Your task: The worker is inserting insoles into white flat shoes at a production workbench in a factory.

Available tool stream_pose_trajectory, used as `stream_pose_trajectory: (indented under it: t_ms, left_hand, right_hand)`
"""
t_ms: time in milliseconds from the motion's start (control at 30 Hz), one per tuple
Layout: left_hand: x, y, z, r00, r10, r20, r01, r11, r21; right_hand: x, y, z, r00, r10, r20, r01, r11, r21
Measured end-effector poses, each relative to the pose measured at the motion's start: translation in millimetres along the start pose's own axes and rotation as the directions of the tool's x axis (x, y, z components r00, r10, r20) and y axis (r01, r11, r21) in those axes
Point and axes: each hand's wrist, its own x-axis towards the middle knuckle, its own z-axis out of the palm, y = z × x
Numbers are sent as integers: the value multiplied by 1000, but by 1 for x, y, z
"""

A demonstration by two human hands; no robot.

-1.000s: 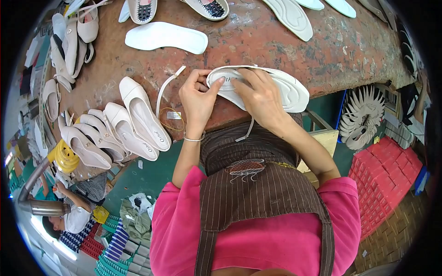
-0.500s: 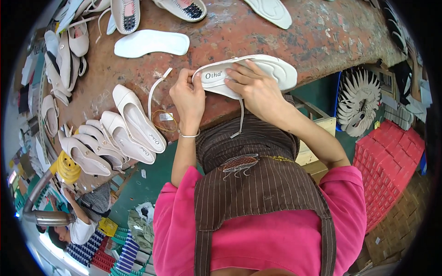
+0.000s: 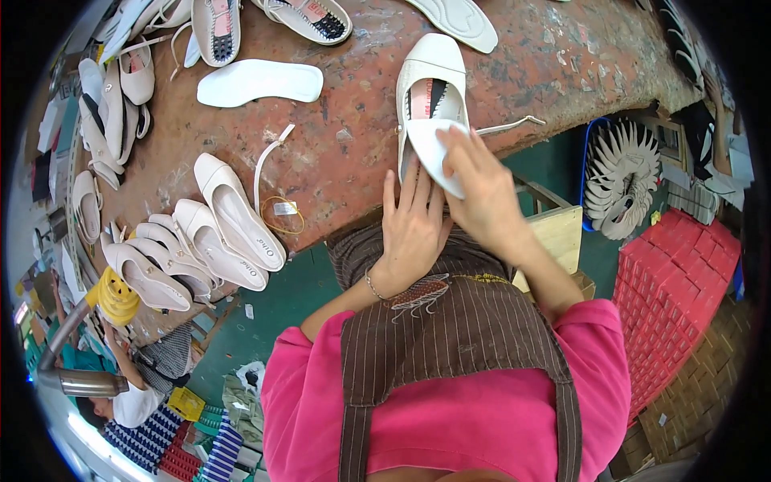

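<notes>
Right hand [image 3: 488,189] grasping smooth white insole [image 3: 432,145]; left hand [image 3: 414,233] — fingers extended, slightly spread, hold unclear — at heel of cream leather-look shoe [image 3: 436,58] on worn reddish-brown desk [image 3: 345,112], just ahead of hands, long axis pointing away

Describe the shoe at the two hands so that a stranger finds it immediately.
On the worn red-brown table, find the near edge, at the left hand and right hand. A cream shoe lies at their fingertips, toe pointing away. Unlike the row of shoes to its left, it has a white insole slanting over its opening.
</notes>
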Motion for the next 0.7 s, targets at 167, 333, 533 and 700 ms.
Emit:
stream_pose_trajectory:
  t_ms: [167,333,533,700]
  left_hand:
    - [-3,-13,12,988,-2,154,-21,989,146]
    - [0,-11,18,993,-18,118,1,990,141]
    - [-8,-20,29,997,47,-56,-45,998,42]
    - [-17,-22,38,989,16,-147,-42,984,-176]
  right_hand:
    - [11,9,52,988,-90,-122,43,937,-348]
    - [62,18,36,996,77,34,-58,924,-378]
    - [16,12,36,980,-112,167,160,938,-308]
    - [18,1,56,988,-75,136,131,872,-472]
